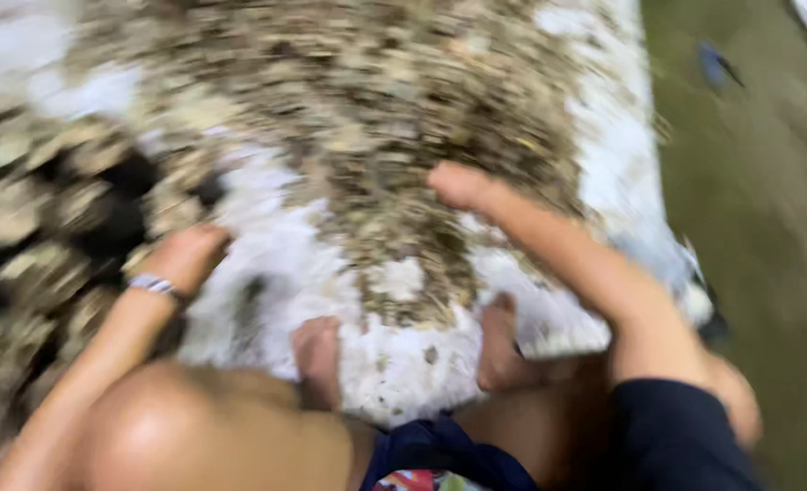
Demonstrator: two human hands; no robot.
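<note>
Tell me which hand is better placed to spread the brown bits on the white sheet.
Probably the right hand: it reaches out over the scattered brown bits on the white sheet. The left hand sits at the sheet's left edge, beside the larger dark-and-tan clumps.

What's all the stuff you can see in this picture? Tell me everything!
white sheet: one, white, spread on the ground under the feet.
small bits: too many to count, brown and tan, heaped on the sheet; too blurred to tell what they are.
lumpy things: several, tan and dark, at the left edge.
ground: greenish brown, right side.
bracelet: one, pale, on the left wrist.
feet: two, bare, on the sheet's near edge.
left hand: on the sheet.
right hand: reaching over the bits.
</note>
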